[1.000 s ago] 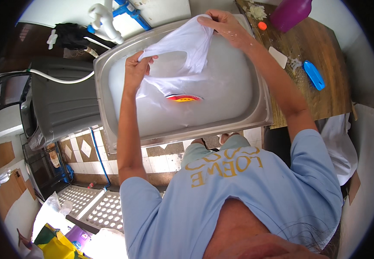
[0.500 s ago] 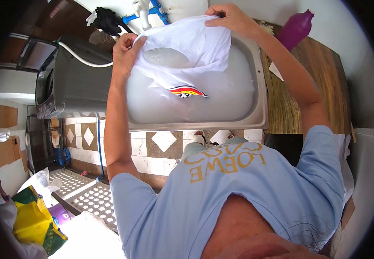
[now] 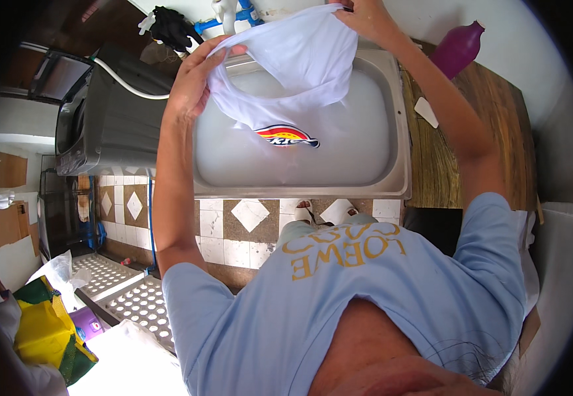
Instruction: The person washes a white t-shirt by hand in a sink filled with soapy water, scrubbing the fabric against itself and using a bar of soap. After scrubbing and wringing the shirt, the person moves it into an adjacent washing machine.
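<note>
A wet white T-shirt (image 3: 306,56) with a red, yellow and black print is stretched between my hands above a metal sink (image 3: 402,155). Its lower part, print included, lies in the cloudy water (image 3: 339,155) that fills the basin. My left hand (image 3: 192,82) is closed on the shirt's edge at the left, thumb on top. Higher up at the far right, my right hand (image 3: 369,18) pinches another edge of it, its fingers partly cut off by the frame's top. Between the two grips the cloth makes a wide loop, through which water shows.
A white faucet (image 3: 224,12) with blue fittings stands behind the sink. To the right, a wooden counter (image 3: 498,132) bears a purple bottle (image 3: 459,47) and a white flat piece (image 3: 426,112). At left stands a dark grey washing machine (image 3: 124,122) with a white hose (image 3: 128,88).
My right hand has risen and moved slightly right, pulling the shirt's far edge up. My left fingers have spread and shifted along the cloth. More of the print shows.
</note>
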`<state>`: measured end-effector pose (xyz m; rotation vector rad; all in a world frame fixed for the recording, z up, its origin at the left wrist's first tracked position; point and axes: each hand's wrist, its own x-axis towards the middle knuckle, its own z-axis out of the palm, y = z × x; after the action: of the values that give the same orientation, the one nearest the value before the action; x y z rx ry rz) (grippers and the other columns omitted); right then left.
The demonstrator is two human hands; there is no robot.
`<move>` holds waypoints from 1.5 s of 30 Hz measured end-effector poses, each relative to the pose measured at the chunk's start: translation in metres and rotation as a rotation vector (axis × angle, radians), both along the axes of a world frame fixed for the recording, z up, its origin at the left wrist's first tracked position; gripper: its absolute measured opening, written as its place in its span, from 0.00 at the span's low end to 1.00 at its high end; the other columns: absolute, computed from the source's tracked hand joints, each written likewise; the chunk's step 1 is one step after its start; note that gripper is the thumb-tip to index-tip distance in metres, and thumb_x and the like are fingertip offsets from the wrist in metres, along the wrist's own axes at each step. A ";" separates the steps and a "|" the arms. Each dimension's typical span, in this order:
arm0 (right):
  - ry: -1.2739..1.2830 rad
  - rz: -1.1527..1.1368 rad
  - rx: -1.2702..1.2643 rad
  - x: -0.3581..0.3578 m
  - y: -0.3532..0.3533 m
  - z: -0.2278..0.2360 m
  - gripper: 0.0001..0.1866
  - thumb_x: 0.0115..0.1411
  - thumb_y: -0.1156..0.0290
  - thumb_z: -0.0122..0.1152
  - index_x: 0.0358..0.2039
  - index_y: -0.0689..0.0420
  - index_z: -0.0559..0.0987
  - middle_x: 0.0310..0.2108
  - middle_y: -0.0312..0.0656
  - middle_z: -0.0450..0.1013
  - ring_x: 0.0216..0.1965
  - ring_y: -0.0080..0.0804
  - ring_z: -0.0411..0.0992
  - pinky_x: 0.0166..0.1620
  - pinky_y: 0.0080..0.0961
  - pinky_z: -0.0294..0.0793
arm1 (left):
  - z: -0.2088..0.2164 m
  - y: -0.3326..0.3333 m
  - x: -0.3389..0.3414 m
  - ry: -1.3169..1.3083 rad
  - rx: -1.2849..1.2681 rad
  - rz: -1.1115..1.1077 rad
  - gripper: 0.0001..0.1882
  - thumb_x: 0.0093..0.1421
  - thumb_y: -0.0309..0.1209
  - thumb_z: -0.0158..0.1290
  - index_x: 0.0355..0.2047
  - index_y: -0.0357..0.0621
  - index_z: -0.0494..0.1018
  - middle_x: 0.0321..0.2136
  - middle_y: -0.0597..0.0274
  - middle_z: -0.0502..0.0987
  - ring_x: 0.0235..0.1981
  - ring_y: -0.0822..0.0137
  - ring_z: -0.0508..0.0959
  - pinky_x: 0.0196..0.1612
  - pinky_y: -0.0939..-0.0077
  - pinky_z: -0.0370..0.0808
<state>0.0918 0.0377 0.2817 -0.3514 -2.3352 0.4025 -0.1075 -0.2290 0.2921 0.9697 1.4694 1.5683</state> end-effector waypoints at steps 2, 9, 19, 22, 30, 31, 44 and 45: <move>0.132 -0.056 -0.061 0.006 -0.016 -0.026 0.12 0.46 0.77 0.63 0.34 0.60 0.75 0.28 0.38 0.72 0.31 0.30 0.70 0.38 0.25 0.70 | -0.006 -0.013 0.008 -0.162 0.166 0.032 0.18 0.59 0.24 0.50 0.51 0.40 0.70 0.40 0.64 0.76 0.41 0.75 0.75 0.47 0.80 0.72; -0.306 -0.229 -0.212 0.056 -0.014 -0.177 0.20 0.47 0.75 0.60 0.43 0.55 0.70 0.43 0.43 0.70 0.43 0.43 0.70 0.44 0.36 0.71 | -0.071 -0.034 -0.022 -0.231 0.323 0.238 0.21 0.56 0.16 0.49 0.51 0.40 0.70 0.47 0.63 0.73 0.48 0.70 0.73 0.54 0.74 0.69; 0.099 0.001 -1.556 0.031 0.011 -0.137 0.20 0.57 0.67 0.56 0.51 0.55 0.69 0.45 0.37 0.71 0.44 0.28 0.70 0.49 0.27 0.69 | -0.093 -0.040 -0.053 -0.317 0.246 0.123 0.32 0.52 0.11 0.44 0.59 0.41 0.62 0.59 0.61 0.63 0.58 0.67 0.65 0.60 0.72 0.64; -0.184 -0.091 -1.007 0.037 0.016 -0.123 0.17 0.53 0.73 0.58 0.44 0.57 0.69 0.40 0.34 0.70 0.40 0.26 0.68 0.46 0.23 0.67 | -0.097 -0.041 -0.052 -0.310 0.276 0.118 0.34 0.52 0.11 0.43 0.61 0.44 0.59 0.60 0.61 0.61 0.59 0.67 0.64 0.60 0.72 0.64; -0.829 -0.212 -0.638 0.087 -0.041 -0.147 0.22 0.48 0.80 0.57 0.45 0.57 0.66 0.37 0.47 0.72 0.39 0.38 0.71 0.43 0.30 0.70 | -0.182 -0.089 -0.042 -0.203 -0.151 0.039 0.32 0.51 0.12 0.46 0.58 0.41 0.60 0.39 0.62 0.75 0.40 0.72 0.75 0.45 0.81 0.71; -0.874 -0.261 -0.767 0.088 -0.051 -0.147 0.22 0.49 0.80 0.56 0.46 0.57 0.66 0.39 0.47 0.71 0.40 0.38 0.70 0.44 0.29 0.69 | -0.189 -0.096 -0.035 -0.198 -0.186 0.020 0.31 0.51 0.13 0.47 0.57 0.39 0.60 0.36 0.63 0.75 0.37 0.73 0.75 0.44 0.82 0.71; -0.247 -0.344 -1.087 0.114 -0.109 -0.206 0.25 0.49 0.82 0.56 0.49 0.54 0.68 0.41 0.40 0.68 0.43 0.25 0.67 0.47 0.19 0.67 | -0.214 -0.112 -0.013 0.148 -0.674 -0.164 0.13 0.51 0.31 0.62 0.33 0.35 0.74 0.26 0.68 0.76 0.29 0.80 0.71 0.33 0.84 0.68; -0.240 -0.333 -1.093 0.109 -0.111 -0.202 0.25 0.48 0.82 0.57 0.49 0.54 0.68 0.41 0.40 0.69 0.43 0.25 0.67 0.47 0.19 0.67 | -0.214 -0.113 -0.012 0.059 -0.604 -0.122 0.11 0.53 0.31 0.61 0.33 0.37 0.74 0.27 0.70 0.75 0.29 0.81 0.71 0.32 0.84 0.68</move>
<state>0.2004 -0.0738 0.0799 -1.3246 -1.9951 1.5065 -0.1200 -0.3416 0.0783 0.7289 1.7429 0.9216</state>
